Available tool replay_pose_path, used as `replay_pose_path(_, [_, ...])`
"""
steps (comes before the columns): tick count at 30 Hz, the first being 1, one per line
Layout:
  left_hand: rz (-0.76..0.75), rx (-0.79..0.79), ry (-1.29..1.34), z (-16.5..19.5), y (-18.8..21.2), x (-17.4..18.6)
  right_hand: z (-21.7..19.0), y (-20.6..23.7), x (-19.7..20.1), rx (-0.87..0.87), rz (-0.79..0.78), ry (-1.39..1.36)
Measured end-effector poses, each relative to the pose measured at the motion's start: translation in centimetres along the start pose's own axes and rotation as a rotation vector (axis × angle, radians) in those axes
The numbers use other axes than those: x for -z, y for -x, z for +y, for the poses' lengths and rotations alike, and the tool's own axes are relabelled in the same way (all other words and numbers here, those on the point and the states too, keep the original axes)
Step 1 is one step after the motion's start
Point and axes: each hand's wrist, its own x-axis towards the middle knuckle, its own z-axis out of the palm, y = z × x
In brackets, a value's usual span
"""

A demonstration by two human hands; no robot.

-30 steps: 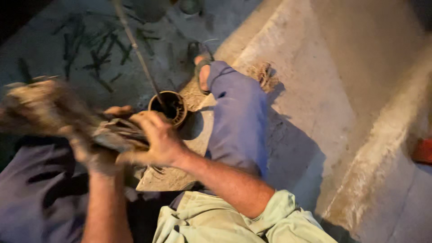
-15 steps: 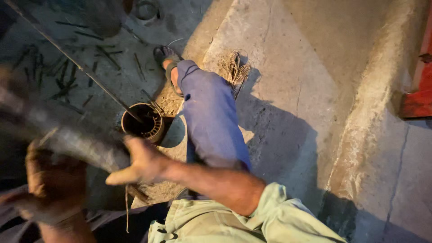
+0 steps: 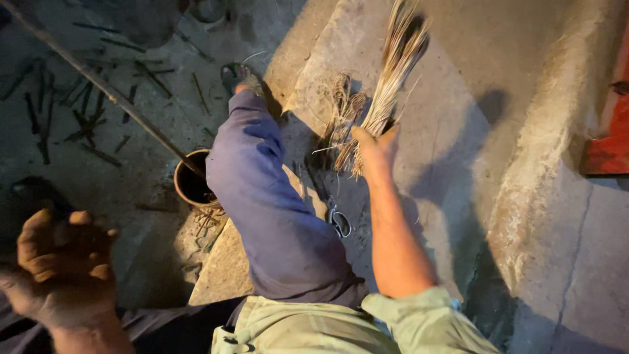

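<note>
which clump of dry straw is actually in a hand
The long pale bundle of dry straw, gripped at its base by the right hand. The smaller frayed straw tuft lies loose on the concrete beside it.

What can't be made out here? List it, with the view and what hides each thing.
Head view only:
- Left hand: its palm side faces away, so whether it holds anything is unclear.
- Right hand: fingers wrapped behind the straw bundle.
- Dark pot: contents lost in shadow, far side behind the blue trouser leg.
- Long rod: upper end cut off by the frame.
</note>
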Motion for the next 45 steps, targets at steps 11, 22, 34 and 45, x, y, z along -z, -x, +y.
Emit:
replay_pose_path(11, [-0.01, 0.08, 0.105, -1.6, 0.3, 0.1, 6.2, 1.4, -3.8, -0.175, -0.142, 0.447])
replay_pose_path(22, [0.207, -0.001, -0.084, -2.4, -0.7, -2.3, 9.8, 1.6, -3.2, -0.166, -0.241, 0.618])
replay_pose_path(34, [0.384, -0.029, -0.002, -1.2, -1.7, -4.4, 0.7, -4.3, 1.9, 0.26, -0.101, 0.082])
replay_pose_path(45, [0.423, 0.032, -0.11, -2.6, -3.1, -6.6, -11.7, 3.7, -21.9, 0.041, -0.738, -0.253])
